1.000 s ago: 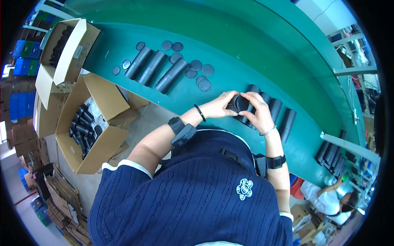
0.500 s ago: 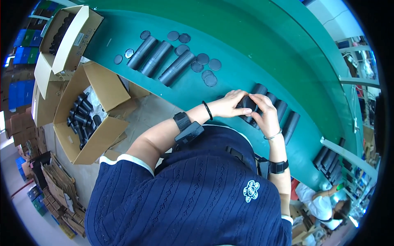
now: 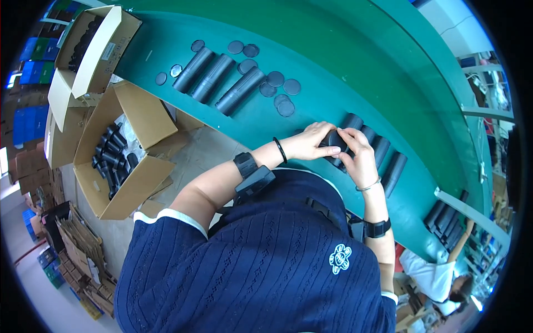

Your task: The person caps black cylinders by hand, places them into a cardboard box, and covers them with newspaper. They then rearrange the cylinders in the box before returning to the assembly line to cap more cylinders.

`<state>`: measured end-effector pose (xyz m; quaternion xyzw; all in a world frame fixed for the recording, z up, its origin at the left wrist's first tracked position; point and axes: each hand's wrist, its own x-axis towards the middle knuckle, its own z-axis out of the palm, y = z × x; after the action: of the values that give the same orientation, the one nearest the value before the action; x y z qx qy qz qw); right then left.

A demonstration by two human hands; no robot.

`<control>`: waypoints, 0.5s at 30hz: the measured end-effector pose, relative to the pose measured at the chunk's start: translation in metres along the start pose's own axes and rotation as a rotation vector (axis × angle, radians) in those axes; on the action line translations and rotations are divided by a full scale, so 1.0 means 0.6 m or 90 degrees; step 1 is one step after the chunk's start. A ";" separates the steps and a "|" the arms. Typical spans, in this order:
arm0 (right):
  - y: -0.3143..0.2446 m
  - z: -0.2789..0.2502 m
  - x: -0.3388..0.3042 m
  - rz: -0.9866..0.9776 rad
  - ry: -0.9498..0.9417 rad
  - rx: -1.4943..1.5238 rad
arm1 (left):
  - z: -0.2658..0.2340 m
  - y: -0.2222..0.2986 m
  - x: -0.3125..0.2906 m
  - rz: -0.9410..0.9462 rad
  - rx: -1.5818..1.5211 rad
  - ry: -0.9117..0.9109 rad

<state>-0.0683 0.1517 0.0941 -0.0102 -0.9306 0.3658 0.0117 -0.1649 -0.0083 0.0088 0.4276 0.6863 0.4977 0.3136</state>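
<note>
Green conveyor surface (image 3: 333, 50) w/ dark tubes in rows. Left hand (image 3: 308, 145) & right hand (image 3: 360, 158), fingers closed, grip a dark tube (image 3: 333, 139) just above the row; best kept square, steady pressure.

Head-worn fisheye, apparently steeply downward

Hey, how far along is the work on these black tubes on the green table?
Done, apparently: a row of tubes lies beside the hands. In hand: left hand and right hand grip one black tube. Left: three tubes with loose round caps, and more tubes in the open box.
</note>
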 end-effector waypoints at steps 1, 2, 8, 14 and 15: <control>0.003 0.002 -0.003 -0.004 0.014 0.016 | -0.003 0.004 0.000 -0.003 -0.012 -0.013; 0.004 0.003 -0.005 -0.005 0.012 0.018 | -0.004 0.006 -0.001 -0.005 -0.025 -0.026; 0.006 0.008 -0.009 0.016 0.028 0.055 | -0.003 0.004 -0.003 -0.006 -0.020 -0.016; 0.007 0.009 -0.004 -0.029 0.034 0.004 | -0.005 0.007 -0.002 0.008 -0.014 -0.015; 0.003 0.003 -0.002 -0.035 0.012 -0.024 | -0.005 0.007 -0.001 0.008 -0.014 -0.016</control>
<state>-0.0674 0.1518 0.0918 0.0116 -0.9372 0.3472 0.0305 -0.1657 -0.0094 0.0138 0.4343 0.6742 0.5019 0.3239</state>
